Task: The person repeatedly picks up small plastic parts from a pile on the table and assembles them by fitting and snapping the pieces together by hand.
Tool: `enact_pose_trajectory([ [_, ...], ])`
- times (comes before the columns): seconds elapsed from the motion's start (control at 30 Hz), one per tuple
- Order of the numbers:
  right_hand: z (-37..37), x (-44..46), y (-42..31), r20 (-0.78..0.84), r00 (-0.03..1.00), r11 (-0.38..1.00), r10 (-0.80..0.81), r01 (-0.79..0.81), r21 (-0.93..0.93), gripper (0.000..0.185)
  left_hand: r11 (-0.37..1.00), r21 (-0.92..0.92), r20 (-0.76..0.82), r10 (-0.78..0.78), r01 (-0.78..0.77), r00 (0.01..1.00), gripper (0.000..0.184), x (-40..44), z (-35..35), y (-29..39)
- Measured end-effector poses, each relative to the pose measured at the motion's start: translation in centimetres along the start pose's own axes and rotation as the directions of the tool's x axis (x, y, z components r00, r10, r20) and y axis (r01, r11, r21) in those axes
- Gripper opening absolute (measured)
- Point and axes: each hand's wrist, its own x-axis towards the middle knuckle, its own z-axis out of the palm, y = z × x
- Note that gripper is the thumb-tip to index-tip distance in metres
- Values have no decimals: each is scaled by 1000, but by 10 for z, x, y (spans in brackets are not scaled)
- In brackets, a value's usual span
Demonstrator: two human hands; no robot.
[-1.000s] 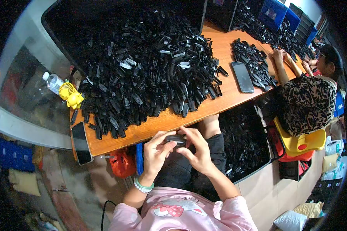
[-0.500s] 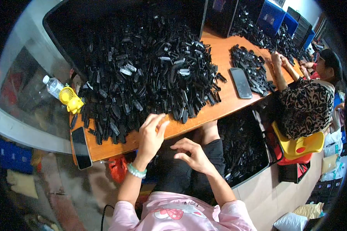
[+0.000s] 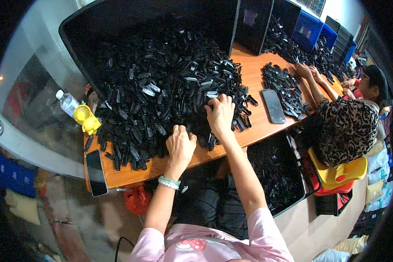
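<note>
A large heap of small black plastic pieces [image 3: 139, 100] spills from a tipped black bin [image 3: 83, 56] onto the wooden table [image 3: 249, 135]. My left hand [image 3: 180, 144] is at the heap's front edge, its fingers curled down against the pieces; what they hold, if anything, is hidden. My right hand [image 3: 220, 114] reaches further into the heap on the right, fingers bent over pieces beside a light-coloured one. Its fingertips are partly hidden among them. A small pale piece [image 3: 184, 189] shows below my left wrist, over the dark trousers.
One phone [image 3: 273, 106] lies right of the heap, another [image 3: 96, 173] at the left table corner. A yellow fan [image 3: 87, 119] and a bottle [image 3: 67, 103] stand at left. A co-worker [image 3: 347, 126] sits at right by a smaller heap [image 3: 284, 89]. A black crate [image 3: 277, 179] is below.
The black piece held between both hands a second ago is gone from them. Both hands have moved forward from above the lap to the heap, and the view has shifted slightly.
</note>
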Motion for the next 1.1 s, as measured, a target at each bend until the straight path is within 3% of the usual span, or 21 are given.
enact_pose_trajectory([
  [0.1,5,-3,1,-15,1000,997,2,-1,79,13,993,-80,-122,74,-84,990,19,-6,2,-10],
  [0.23,1,-23,12,-142,990,905,-12,71,419,15,924,-364,-300,3,-118,954,19,-22,-4,-15],
  [0.3,-11,-37,11,-35,990,840,134,-95,534,16,854,-520,-208,-102,-22,973,22,-29,-2,-20],
  [0.37,-21,-55,7,95,956,625,278,-255,738,22,796,-604,-131,-145,37,981,21,-35,-4,-21],
  [0.4,-19,-65,4,117,950,423,290,-237,874,19,725,-682,-57,-179,92,982,20,-38,-6,-20],
  [0.43,-21,-74,2,123,948,422,293,-244,873,19,726,-680,-51,-181,99,982,20,-41,-9,-18],
  [0.5,-41,-88,-9,236,925,231,298,-309,923,20,437,-871,133,-231,226,964,29,-44,-22,-5],
  [0.53,-57,-110,0,512,851,132,118,-524,841,27,276,-897,338,-76,345,938,41,-54,-30,-9],
  [0.57,-61,-116,-4,524,849,31,64,-527,849,33,312,-890,354,10,334,935,43,-57,-36,-10],
  [0.63,-78,-121,-7,640,767,55,-31,-638,768,29,464,-801,451,52,378,891,32,-64,-54,-7],
  [0.67,-89,-122,-14,598,800,143,-53,-586,797,28,467,-798,455,52,381,889,32,-65,-56,-6],
  [0.73,-94,-127,-19,475,869,269,-142,-428,863,32,740,-661,142,283,-122,949,27,-68,-60,-5],
  [0.77,-96,-129,-19,475,868,267,-140,-429,863,32,741,-661,144,283,-121,948,27,-70,-64,-4],
  [0.83,-105,-131,-20,555,820,347,-139,-485,803,28,719,-693,289,213,51,934,20,-73,-74,1],
  [0.9,-110,-128,-22,584,799,378,-143,-502,778,29,734,-677,313,227,49,922,18,-73,-82,5],
  [0.97,-110,-128,-22,421,875,545,-239,-238,804,29,693,-719,278,225,47,934,18,-75,-83,5],
  [1.0,-111,-128,-23,421,875,546,-238,-238,804,29,692,-720,278,226,47,933,18,-75,-84,5],
  [1.07,-114,-129,-26,319,906,673,-279,-52,738,35,769,-620,160,317,-154,935,19,-76,-86,5],
  [1.1,-114,-131,-25,319,906,673,-278,-54,738,35,769,-620,161,316,-153,935,19,-76,-88,6],
])
